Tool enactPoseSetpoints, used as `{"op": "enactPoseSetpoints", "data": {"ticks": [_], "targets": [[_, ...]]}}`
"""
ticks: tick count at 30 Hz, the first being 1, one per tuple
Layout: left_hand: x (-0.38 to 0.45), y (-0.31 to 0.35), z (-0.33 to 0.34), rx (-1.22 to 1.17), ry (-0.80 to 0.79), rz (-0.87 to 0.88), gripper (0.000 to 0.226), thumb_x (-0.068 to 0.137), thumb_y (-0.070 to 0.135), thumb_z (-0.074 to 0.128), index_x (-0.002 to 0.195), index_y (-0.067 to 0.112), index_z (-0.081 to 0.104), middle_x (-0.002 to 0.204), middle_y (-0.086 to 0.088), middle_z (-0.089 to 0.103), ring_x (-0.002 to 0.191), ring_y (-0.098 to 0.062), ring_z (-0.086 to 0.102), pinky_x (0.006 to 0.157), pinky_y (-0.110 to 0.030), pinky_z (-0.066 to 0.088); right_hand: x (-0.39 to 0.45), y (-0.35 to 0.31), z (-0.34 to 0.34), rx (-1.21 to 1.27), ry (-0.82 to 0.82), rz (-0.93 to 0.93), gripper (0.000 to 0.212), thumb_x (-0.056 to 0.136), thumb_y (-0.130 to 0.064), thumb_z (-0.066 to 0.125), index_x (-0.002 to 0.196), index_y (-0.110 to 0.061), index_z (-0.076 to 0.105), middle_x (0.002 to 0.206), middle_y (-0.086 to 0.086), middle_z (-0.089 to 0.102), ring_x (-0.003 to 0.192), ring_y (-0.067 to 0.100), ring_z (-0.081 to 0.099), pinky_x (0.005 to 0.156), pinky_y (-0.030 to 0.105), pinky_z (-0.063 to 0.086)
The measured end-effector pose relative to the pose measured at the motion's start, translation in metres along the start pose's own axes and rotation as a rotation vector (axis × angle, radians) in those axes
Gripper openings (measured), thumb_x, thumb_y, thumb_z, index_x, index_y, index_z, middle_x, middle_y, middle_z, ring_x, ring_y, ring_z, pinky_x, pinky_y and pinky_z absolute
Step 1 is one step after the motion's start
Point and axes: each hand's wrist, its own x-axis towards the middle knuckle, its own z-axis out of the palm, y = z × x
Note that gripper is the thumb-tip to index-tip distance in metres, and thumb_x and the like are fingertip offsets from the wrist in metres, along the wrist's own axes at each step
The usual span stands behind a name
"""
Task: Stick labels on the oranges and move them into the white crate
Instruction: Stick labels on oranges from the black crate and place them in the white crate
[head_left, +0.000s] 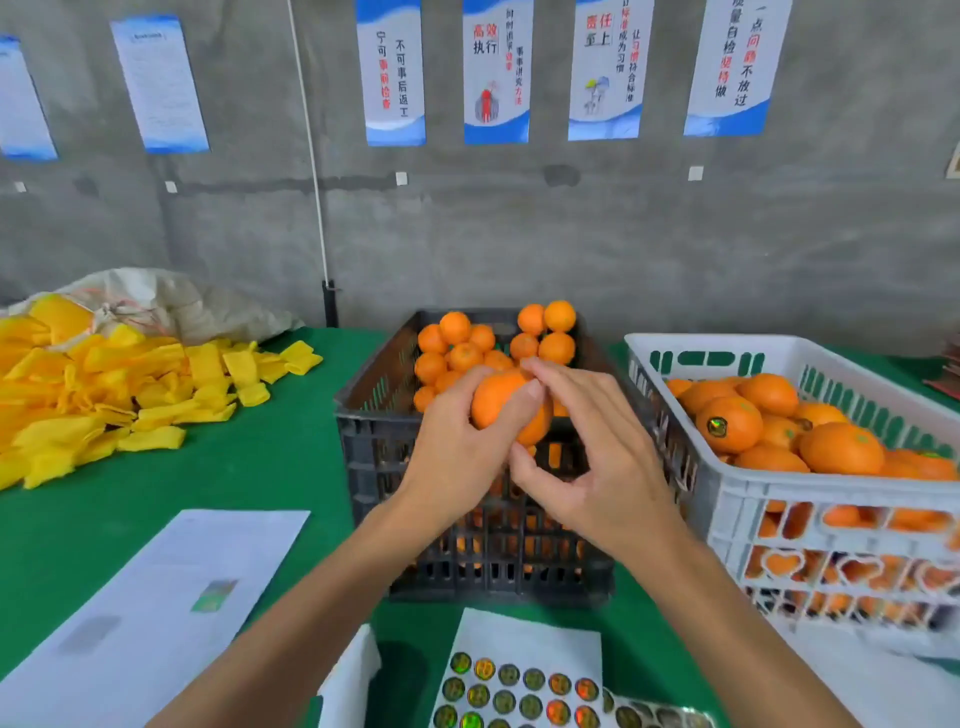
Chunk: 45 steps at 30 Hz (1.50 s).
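At the near edge of the green cloth-covered worktop (249, 467) lies a white backing sheet of round, shiny holographic labels (524, 691), with a larger white paper sheet (156, 587) toward the near left corner. Just beyond the label sheet stands a black slatted plastic crate (483, 545) heaped with small unlabelled oranges (457, 353). Above its near rim, the left hand (457, 447) grips a round orange (506, 402), its fingers (524, 402) curled around the fruit. The right hand (597, 457) touches the orange's top with fingertips pinched together; whether a label sits under them cannot be told. Just right of the black crate, touching it or nearly so, is the white plastic crate (727, 493) holding larger oranges, one bearing a round label (718, 427). Toward the far left edge lies a heap of yellow foam fruit sleeves (104, 395) before a pale woven sack (171, 301).
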Motion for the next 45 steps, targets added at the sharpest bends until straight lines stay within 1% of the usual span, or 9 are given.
{"op": "enactPoseSetpoints", "data": {"ticks": [5,8,12,16,19,27,35,41,45], "targets": [[-0.078,-0.058,0.033,-0.236,-0.042,-0.403,0.062,0.084,0.073,0.069,0.108,0.016,0.069,0.092,-0.03,0.064,0.079,-0.052,0.063,0.067,-0.061,0.055,-0.099,-0.006,0.007,0.06,-0.184,0.179,0.056,0.098,-0.033,0.07,0.144,-0.004,0.056,0.144,0.004,0.059,0.133,0.02,0.055,0.109,0.038,0.048],[-0.114,-0.095,0.056,-0.228,-0.04,-0.571,0.058,0.091,0.07,0.062,0.101,0.013,0.069,0.062,-0.007,0.058,0.053,-0.027,0.056,0.053,-0.038,0.048,-0.147,-0.003,0.013,0.116,-0.339,0.37,0.056,0.099,-0.037,0.067,0.148,-0.015,0.054,0.149,-0.012,0.053,0.139,0.005,0.048,0.112,0.034,0.045],[-0.146,-0.123,0.071,-0.118,0.007,-0.671,0.058,0.093,0.07,0.056,0.108,0.014,0.065,0.062,0.003,0.059,0.053,-0.012,0.058,0.053,-0.022,0.048,-0.181,0.006,0.019,0.092,-0.576,0.529,0.06,0.099,-0.045,0.062,0.154,-0.03,0.043,0.15,-0.034,0.035,0.137,-0.018,0.031,0.118,0.023,0.035],[-0.153,-0.13,0.072,-0.14,0.059,-0.684,0.053,0.093,0.073,0.056,0.11,0.023,0.058,0.071,0.001,0.055,0.06,-0.013,0.056,0.062,-0.028,0.047,-0.202,0.02,0.008,0.083,-0.858,0.638,0.082,0.086,-0.078,0.058,0.156,-0.039,0.038,0.151,-0.034,0.035,0.138,-0.012,0.033,0.118,0.024,0.033],[-0.152,-0.131,0.071,-0.208,0.146,-0.693,0.057,0.09,0.075,0.056,0.113,0.023,0.058,0.066,0.006,0.054,0.058,-0.015,0.053,0.058,-0.027,0.047,-0.216,0.026,0.0,0.082,-0.996,0.618,0.085,0.083,-0.086,0.052,0.151,-0.034,0.049,0.155,-0.034,0.033,0.141,-0.011,0.028,0.121,0.027,0.03],[-0.158,-0.135,0.071,-0.212,0.13,-0.657,0.058,0.086,0.077,0.053,0.111,0.025,0.058,0.064,0.006,0.056,0.06,-0.012,0.056,0.058,-0.02,0.048,-0.208,0.021,0.004,0.017,-0.943,0.514,0.058,0.092,-0.07,0.053,0.124,-0.027,0.075,0.126,-0.026,0.053,0.11,-0.001,0.044,0.1,0.027,0.041],[-0.157,-0.132,0.075,-0.175,0.124,-0.646,0.064,0.077,0.083,0.052,0.107,0.026,0.058,0.076,0.001,0.051,0.064,-0.013,0.051,0.059,-0.02,0.044,-0.21,0.013,0.014,0.22,-0.669,0.815,0.012,0.089,-0.038,0.078,0.093,-0.028,0.083,0.096,-0.016,0.066,0.105,0.004,0.057,0.098,0.036,0.045],[-0.159,-0.131,0.075,-0.156,0.108,-0.637,0.06,0.082,0.081,0.05,0.111,0.029,0.057,0.079,-0.001,0.055,0.064,-0.011,0.055,0.065,-0.024,0.047,-0.209,0.011,0.017,0.227,-0.645,0.867,0.012,0.089,-0.022,0.076,0.086,-0.031,0.083,0.094,-0.016,0.069,0.099,0.004,0.063,0.093,0.038,0.051],[-0.158,-0.128,0.072,-0.225,0.158,-0.669,0.052,0.091,0.075,0.053,0.112,0.027,0.058,0.073,0.004,0.055,0.058,-0.011,0.054,0.059,-0.018,0.047,-0.21,0.012,0.014,0.109,-0.71,0.697,0.016,0.095,-0.038,0.072,0.105,-0.031,0.081,0.101,-0.022,0.06,0.103,0.001,0.056,0.097,0.032,0.045]]}}
